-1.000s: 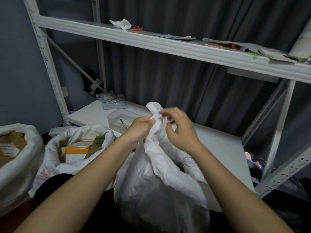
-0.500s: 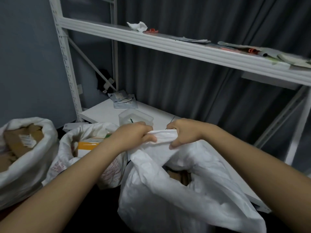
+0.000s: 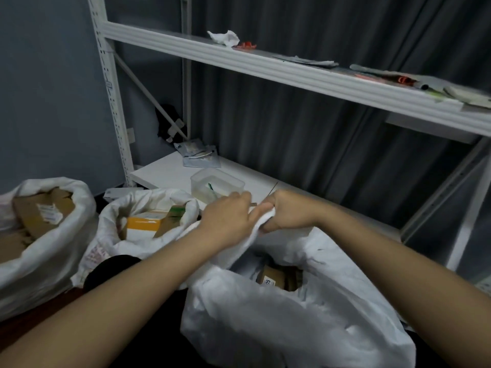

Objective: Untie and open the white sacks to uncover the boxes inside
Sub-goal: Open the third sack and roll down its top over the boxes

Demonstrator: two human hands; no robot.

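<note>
At the far left stands a first white sack, its mouth rolled down so that the brown cardboard boxes inside lie open to view. Just beside it, to the right, a second sack is folded back in the same way and shows a yellow and white box; I judge these two are already finished.

The left hand lies over the gathered rim of the third sack, fingers reaching toward the other hand; whether they pinch the cloth I cannot tell. The right hand is clamped on a bunch of this rim, the two hands touching. They are probably held so, close together and lifted, to draw the mouth wider. Below them the opening already shows a brown box with a label.

Behind the hands, near the front edge of the lower shelf board, a clear plastic container stands, and some papers lie toward its back edge. The upper shelf carries crumpled paper and scraps.
</note>
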